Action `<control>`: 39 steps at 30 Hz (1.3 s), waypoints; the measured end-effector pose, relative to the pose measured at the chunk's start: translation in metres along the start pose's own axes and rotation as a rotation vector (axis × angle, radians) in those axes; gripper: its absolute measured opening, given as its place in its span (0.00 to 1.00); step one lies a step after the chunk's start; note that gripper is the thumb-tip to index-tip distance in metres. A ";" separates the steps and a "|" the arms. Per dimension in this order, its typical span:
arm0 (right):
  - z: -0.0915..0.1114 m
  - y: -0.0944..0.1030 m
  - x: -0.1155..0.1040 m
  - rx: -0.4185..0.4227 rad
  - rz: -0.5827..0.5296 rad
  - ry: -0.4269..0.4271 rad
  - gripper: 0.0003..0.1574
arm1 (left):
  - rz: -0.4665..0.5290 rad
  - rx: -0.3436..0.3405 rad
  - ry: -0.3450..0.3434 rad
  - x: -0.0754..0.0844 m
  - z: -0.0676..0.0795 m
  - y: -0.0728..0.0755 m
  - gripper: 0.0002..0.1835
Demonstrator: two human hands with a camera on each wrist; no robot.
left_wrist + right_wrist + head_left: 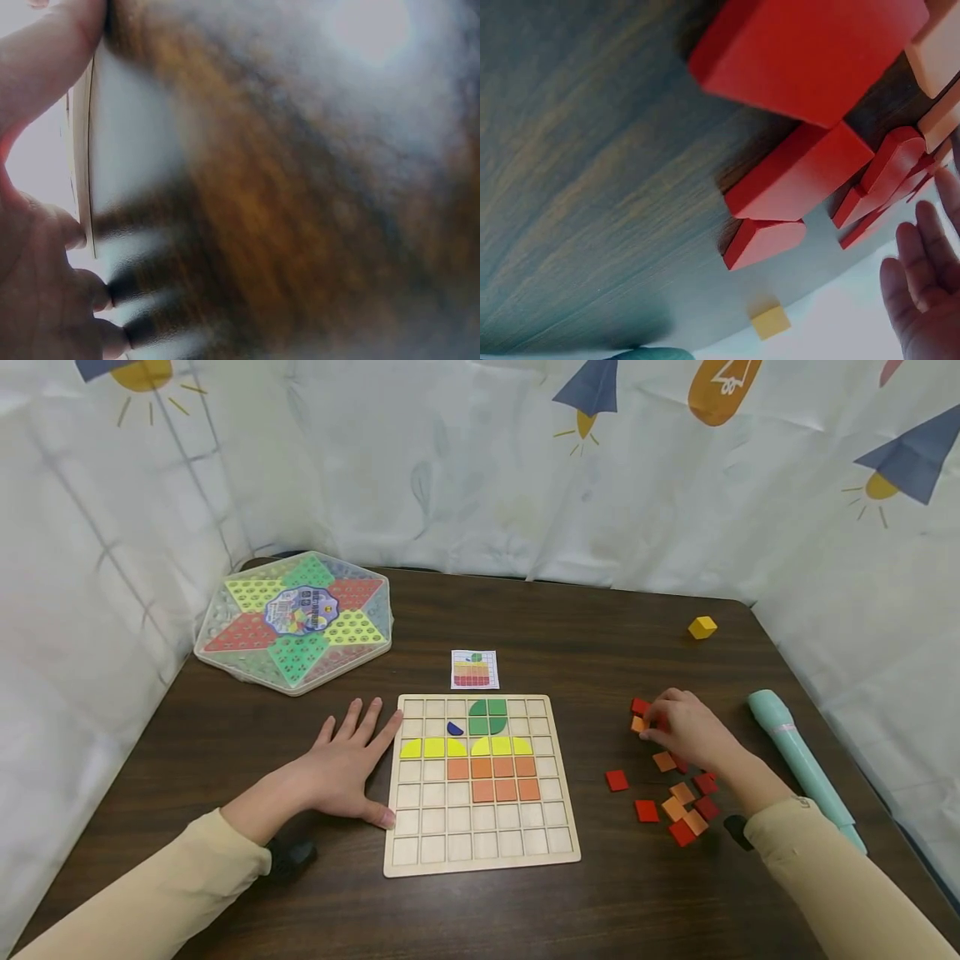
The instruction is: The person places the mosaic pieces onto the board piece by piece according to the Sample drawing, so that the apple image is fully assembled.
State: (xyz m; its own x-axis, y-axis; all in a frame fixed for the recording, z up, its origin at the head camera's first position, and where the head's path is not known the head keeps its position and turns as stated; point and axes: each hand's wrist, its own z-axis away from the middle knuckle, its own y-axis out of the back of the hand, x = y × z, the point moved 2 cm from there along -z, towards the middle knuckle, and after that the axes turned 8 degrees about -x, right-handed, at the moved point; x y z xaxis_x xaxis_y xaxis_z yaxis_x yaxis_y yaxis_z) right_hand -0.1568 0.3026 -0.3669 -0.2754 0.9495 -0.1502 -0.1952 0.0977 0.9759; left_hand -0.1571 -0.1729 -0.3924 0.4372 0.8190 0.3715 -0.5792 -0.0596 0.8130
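My left hand (341, 772) lies with fingers spread on the dark table, thumb and forefinger at the left edge of a wooden grid board (435, 868). On the board are green quarter-round pieces (487, 717), a small blue piece (454, 728), yellow rounded pieces (433, 747) and two rows of orange squares (504, 767). Over to the right, my right hand (693, 731) pinches an orange square tile (638, 724) between thumb and forefinger, beside a red tile (640, 705). In the right wrist view, its other fingers (915, 262) extend past nearby red pieces (802, 172).
Loose red tiles (647, 811) and orange tiles (682, 793) lie scattered right of the board. A pattern card (474, 670) sits behind it. Farther out are a Chinese checkers box (360, 639), a yellow cube (702, 627) and a teal cylindrical object (802, 756).
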 end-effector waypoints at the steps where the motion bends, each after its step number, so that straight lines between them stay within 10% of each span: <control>1: 0.000 0.000 0.000 -0.004 -0.007 0.007 0.08 | 0.000 0.001 -0.001 0.000 0.000 0.000 0.75; 17: 0.002 0.002 -0.020 0.011 -0.026 0.067 0.08 | 0.002 -0.007 0.000 0.002 0.000 0.001 0.75; 31: -0.026 -0.017 -0.175 0.022 0.054 0.404 0.15 | 0.009 -0.008 0.001 0.002 0.001 0.000 0.75; 39: -0.033 -0.023 -0.229 -0.050 0.146 0.501 0.17 | 0.001 -0.001 0.015 0.000 0.001 -0.001 0.75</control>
State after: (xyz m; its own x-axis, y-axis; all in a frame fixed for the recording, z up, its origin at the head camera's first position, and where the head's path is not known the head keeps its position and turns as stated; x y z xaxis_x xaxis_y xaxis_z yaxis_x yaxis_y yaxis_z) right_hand -0.1204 0.0733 -0.3606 -0.7170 0.6922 -0.0825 -0.1625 -0.0509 0.9854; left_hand -0.1565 -0.1734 -0.3928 0.4263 0.8272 0.3660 -0.5803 -0.0603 0.8122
